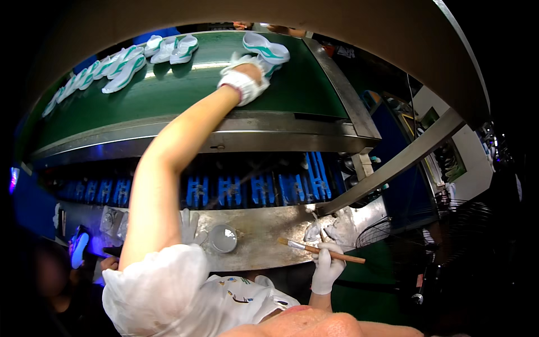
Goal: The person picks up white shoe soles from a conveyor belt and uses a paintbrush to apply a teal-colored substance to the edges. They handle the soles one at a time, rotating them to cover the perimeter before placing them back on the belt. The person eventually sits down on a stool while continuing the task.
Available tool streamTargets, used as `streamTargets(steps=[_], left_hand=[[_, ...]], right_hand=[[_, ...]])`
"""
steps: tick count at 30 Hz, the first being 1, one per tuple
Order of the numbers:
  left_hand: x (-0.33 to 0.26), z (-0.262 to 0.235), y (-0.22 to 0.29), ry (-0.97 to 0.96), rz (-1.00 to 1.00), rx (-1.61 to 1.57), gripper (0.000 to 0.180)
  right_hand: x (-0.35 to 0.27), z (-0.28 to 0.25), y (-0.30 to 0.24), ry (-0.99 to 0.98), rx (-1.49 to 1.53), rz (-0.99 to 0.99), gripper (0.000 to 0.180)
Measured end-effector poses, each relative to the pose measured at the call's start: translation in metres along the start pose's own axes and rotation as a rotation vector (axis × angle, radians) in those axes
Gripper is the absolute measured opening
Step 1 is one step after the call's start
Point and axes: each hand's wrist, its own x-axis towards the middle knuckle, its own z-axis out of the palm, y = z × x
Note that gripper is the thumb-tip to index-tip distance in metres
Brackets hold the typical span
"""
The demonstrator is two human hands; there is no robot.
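While the right hand point(327, 268) pinches a wooden paintbrush point(314, 249) over the near edge of the metal bench point(266, 222), the left hand point(244, 76) is at two white-and-green shoe soles point(268, 49) near the green belt's point(179, 84) right end. I can't tell if it pinches them. A round bowl point(223, 238) sits toward the bench's near edge.

We can see a pale wall point(475, 147) to the right, a shiny metal bench point(264, 224) below, and violet light point(14, 178) leftward.
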Motion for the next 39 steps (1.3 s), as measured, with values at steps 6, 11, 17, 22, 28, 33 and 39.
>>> streamTargets(steps=[6, 11, 17, 22, 28, 33, 39], left_hand=[[-0.129, -0.033, -0.076, 0.296, 0.015, -0.073, 0.041], [-0.127, -0.024, -0.043, 0.566, 0.242, -0.289, 0.047], [-0.089, -0.010, -0.036, 0.259, 0.032, -0.328, 0.029], [-0.130, -0.017, -0.134, 0.517, 0.103, -0.402, 0.035], [-0.211, 0.005, -0.267, 0.721, -0.563, -0.115, 0.052], [-0.184, 0.006, -0.172, 0.443, 0.014, -0.367, 0.048], [-0.126, -0.020, -0.109, 0.240, -0.185, -0.521, 0.047]], right_hand=[[0.005, 0.025, 0.000, -0.127, 0.084, -0.039, 0.011], [-0.002, 0.047, -0.010, -0.220, 0.147, -0.043, 0.011], [-0.014, 0.056, -0.015, -0.262, 0.109, -0.069, 0.013], [-0.019, 0.055, -0.016, -0.219, 0.111, -0.075, 0.012], [-0.033, 0.073, -0.015, -0.314, 0.135, -0.042, 0.012], [-0.034, 0.086, -0.020, -0.362, 0.163, -0.030, 0.011], [-0.045, 0.097, -0.030, -0.364, 0.135, -0.066, 0.013]])
